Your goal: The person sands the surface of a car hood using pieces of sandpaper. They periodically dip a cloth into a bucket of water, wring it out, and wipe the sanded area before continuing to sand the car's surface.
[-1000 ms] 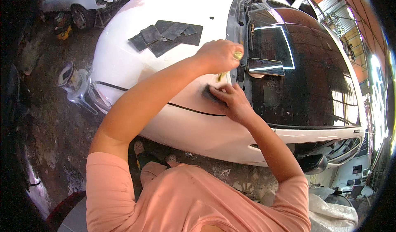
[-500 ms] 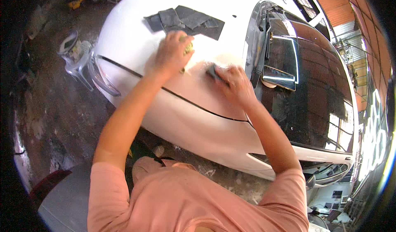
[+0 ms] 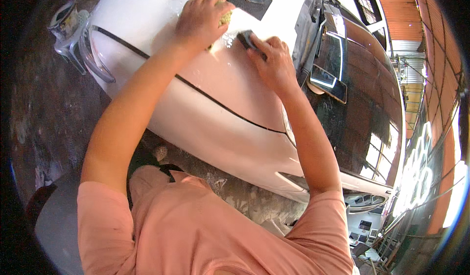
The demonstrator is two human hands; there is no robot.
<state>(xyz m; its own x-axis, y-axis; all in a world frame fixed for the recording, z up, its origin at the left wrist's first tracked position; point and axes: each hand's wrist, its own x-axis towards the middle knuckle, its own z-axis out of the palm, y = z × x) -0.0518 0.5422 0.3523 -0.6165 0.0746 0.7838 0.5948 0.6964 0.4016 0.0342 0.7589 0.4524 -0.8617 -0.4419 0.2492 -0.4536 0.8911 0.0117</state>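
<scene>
My left hand [image 3: 201, 23] is closed round a yellow-green sponge [image 3: 225, 17] on the white car hood [image 3: 215, 79]. To its right, my right hand [image 3: 275, 62] grips a dark sanding block [image 3: 245, 38], pressed to the same panel. Water with small bubbles wets the paint between the hands. Just beyond them, several dark grey sheets that look like sandpaper [image 3: 245, 1] lie overlapping on the hood, partly cut off by the upper picture edge.
The dark windshield [image 3: 362, 94] rises at the right, a flat phone-like device [image 3: 329, 82] resting near its base. Left of the headlight [image 3: 95, 59], a container [image 3: 63, 18] stands on a grey plastic stool [image 3: 71, 52]. The fender [image 3: 205, 133] curves close before my body.
The view has shifted, so the sheets sit higher in the picture. My right hand with the block has moved farther across the hood, away from my body. The left hand still holds the sponge.
</scene>
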